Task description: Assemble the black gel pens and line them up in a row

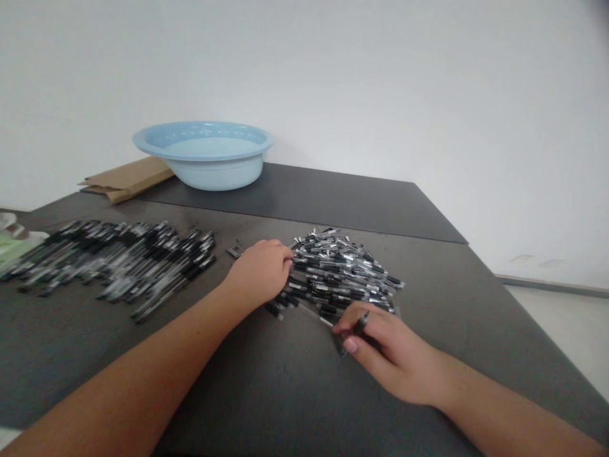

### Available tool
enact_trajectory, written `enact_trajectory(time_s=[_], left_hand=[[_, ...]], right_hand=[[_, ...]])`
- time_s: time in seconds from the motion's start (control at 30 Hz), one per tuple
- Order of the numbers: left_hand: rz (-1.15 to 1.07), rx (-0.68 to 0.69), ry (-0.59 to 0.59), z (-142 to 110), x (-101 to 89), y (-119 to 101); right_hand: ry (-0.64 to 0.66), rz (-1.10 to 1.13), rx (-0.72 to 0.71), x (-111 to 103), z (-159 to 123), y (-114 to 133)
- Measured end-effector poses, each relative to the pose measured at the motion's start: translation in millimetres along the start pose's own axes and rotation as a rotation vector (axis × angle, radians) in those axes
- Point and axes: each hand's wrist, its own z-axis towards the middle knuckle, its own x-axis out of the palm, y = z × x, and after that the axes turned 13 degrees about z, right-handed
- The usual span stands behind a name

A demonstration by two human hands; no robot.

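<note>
A heap of pens (342, 273) with clear barrels and black caps or grips lies in the middle of the table. At the heap's left edge is my left hand (259, 270), its fingers curled together at the pens; what lies between them is hidden. My right hand (394, 355) is closed at the heap's near side, thumb and fingers pinched on a dark pen (361, 322), of which only part shows. Another clear-barrelled pen (314, 313) reaches from the heap toward the right fingertips; I cannot tell whether they touch it.
Left of my left hand, many pens (128, 254) lie side by side in a blurred, slanting spread. Behind stand a light blue basin (214, 172) and a folded brown paper bag (126, 181). A pale green and white package (16, 244) sits at the left edge. A white wall rises behind the table.
</note>
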Motion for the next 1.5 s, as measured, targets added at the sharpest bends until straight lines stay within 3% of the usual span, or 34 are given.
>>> enact_trajectory(time_s=[0.23,0.4,0.53,0.67,0.8,1.23,1.5], left_hand=[[-0.017,-0.017,0.01,0.0,0.7,1.7],[-0.051,-0.054,-0.07,-4.7,-9.0,0.2],[-0.408,0.024,-0.168,-17.5,-24.1,-11.7],[-0.766,0.09,-0.044,-31.1,-33.1,-27.2],[-0.917,0.106,0.099,-39.1,-33.3,-32.4],[-1.005,0.189,0.228,-44.1,-32.3,-32.9],[-0.913,0.331,0.15,-44.1,-32.8,-35.2]], right_hand=[[0.005,-0.002,0.008,-0.3,0.1,0.9],[-0.001,-0.027,0.024,-1.4,-1.6,1.7],[-0.003,-0.038,0.049,-3.1,-4.7,7.8],[0.03,-0.04,0.074,-4.5,-5.1,13.3],[0.078,-0.041,0.111,-5.9,-3.7,10.9],[0.133,-0.101,0.169,-5.2,0.6,11.1],[0.156,-0.152,0.2,-3.5,1.7,13.0]])
